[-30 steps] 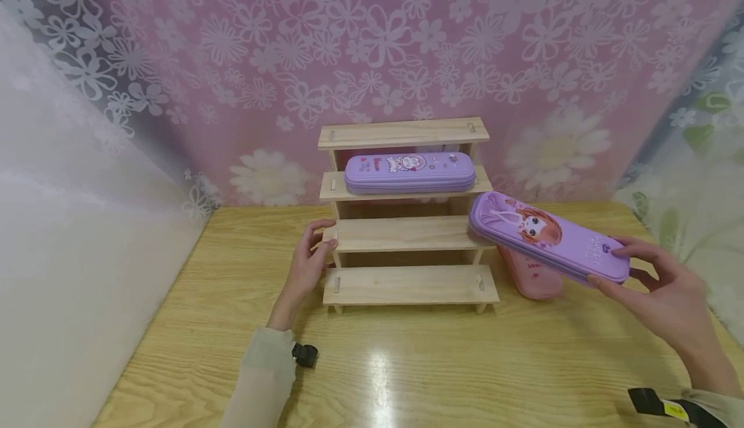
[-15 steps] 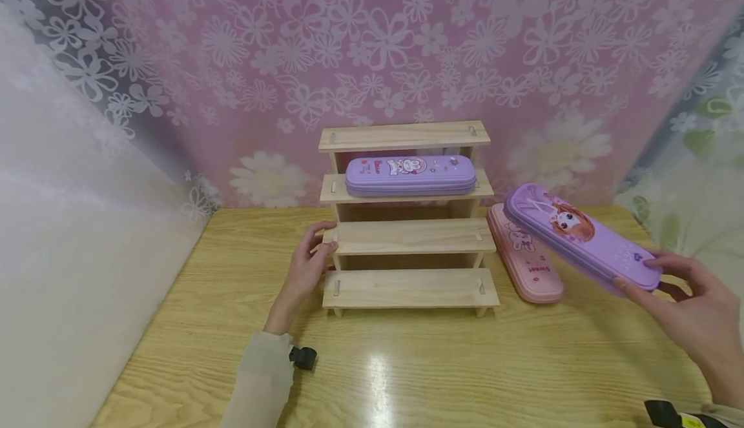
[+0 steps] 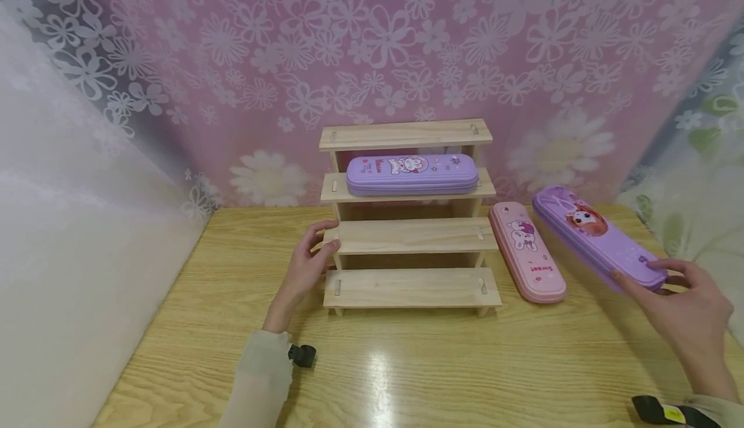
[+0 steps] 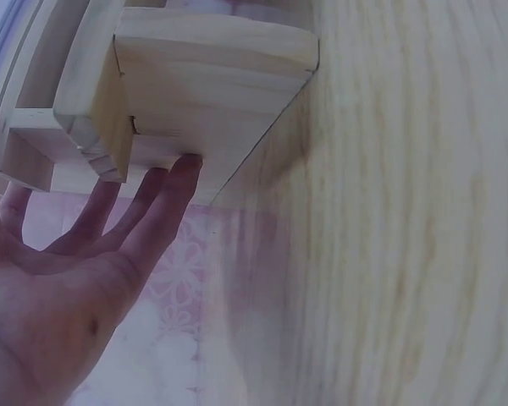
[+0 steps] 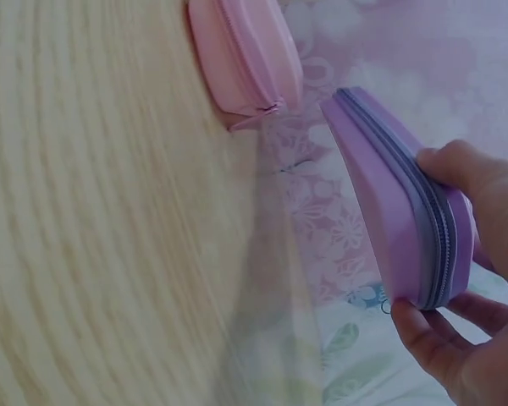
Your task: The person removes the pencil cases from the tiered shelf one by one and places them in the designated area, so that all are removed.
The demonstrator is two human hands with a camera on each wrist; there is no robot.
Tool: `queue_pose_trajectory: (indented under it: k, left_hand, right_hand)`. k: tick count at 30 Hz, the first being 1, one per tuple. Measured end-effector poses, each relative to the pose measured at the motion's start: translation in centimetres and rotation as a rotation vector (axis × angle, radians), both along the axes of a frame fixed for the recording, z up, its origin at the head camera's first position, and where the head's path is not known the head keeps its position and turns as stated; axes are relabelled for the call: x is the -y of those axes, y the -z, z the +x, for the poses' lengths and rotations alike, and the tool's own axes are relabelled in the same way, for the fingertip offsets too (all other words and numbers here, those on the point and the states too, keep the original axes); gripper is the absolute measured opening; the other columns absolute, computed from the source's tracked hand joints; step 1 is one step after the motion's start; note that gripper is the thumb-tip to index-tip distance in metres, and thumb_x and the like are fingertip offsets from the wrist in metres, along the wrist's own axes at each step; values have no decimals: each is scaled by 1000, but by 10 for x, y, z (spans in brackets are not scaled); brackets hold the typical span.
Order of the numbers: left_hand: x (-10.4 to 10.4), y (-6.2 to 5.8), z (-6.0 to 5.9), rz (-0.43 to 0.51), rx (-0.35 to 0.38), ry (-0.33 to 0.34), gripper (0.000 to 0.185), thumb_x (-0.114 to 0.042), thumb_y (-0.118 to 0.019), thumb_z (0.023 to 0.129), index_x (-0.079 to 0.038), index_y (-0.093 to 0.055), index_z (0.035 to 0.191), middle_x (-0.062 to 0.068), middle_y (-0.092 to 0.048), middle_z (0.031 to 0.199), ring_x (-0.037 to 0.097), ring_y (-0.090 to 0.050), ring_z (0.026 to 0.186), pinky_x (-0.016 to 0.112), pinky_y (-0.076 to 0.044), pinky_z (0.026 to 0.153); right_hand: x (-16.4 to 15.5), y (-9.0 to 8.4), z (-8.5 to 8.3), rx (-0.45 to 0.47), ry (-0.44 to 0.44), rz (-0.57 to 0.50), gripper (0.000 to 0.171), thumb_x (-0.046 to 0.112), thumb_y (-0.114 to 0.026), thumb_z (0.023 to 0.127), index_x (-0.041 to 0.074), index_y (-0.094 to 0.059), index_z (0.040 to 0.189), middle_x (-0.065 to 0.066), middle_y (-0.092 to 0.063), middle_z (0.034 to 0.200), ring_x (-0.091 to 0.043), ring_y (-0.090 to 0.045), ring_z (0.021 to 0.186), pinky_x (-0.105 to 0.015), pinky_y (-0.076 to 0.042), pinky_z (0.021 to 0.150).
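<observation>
My right hand (image 3: 688, 308) pinches the near end of a purple pencil case (image 3: 601, 237) with a girl's picture on its lid. The right wrist view shows that purple zipped case (image 5: 389, 203) tilted and held above the table. Just left of it, a pink pencil case (image 3: 527, 254) with a bunny print lies on the table. At the left end of a four-tier wooden shelf (image 3: 409, 236), my left hand (image 3: 305, 266) grips the third board from the top. Its fingers (image 4: 165, 203) reach along the side panel in the left wrist view. Another purple pencil case (image 3: 413, 175) lies across the second tier.
The shelf stands on a wood-grain table (image 3: 430, 363) close to a pink flowered backdrop (image 3: 372, 47). Pale curtain-like sheets (image 3: 75, 254) border the table on the left and right.
My right hand has carried the purple case away from the shelf to the right and lowered it, uncovering the pink case. The left hand has stayed at the shelf.
</observation>
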State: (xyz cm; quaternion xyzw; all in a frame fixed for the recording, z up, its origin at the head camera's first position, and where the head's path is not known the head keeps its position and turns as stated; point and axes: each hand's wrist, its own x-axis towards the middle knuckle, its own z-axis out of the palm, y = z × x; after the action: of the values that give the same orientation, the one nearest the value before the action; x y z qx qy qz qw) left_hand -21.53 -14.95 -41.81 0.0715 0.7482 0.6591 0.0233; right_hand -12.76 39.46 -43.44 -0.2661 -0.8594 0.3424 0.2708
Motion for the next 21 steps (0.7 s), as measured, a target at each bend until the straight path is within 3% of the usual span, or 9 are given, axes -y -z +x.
queue_pose_trajectory:
  k: [6,11,15,21]
  left_hand:
    - [0,-1,1,-20,3,-5,39,-22,-57,95,-17,-50,133,13,-54,123,39,-59,101,54,-54,74]
    - [0,3,-2,-17,-5,-3,40,-22,-57,95,-17,-50,133,12,-54,124,30,-60,97,53,-55,72]
    - [2,14,-8,3,4,-4,38,-24,-58,94,-22,-51,132,13,-54,123,32,-61,97,54,-55,73]
    - [3,28,-15,-4,-13,-21,35,-31,-58,94,-31,-52,128,9,-53,121,27,-62,96,51,-56,73]
  right_hand:
    - [-4,9,-8,15,26,48,58,39,-87,62,8,-64,105,22,-42,85,16,-34,62,-10,-31,44]
    - [-8,12,-11,90,3,121,63,44,-82,66,4,-63,111,-10,-57,88,13,-28,57,-19,-28,54]
    - [-10,14,-11,188,-80,104,68,48,-77,72,1,-59,117,-24,-60,98,13,-31,56,-20,-32,51]
    - [-11,20,-11,267,-199,91,71,52,-74,75,-2,-56,118,-26,-59,109,16,-35,57,-18,-35,49]
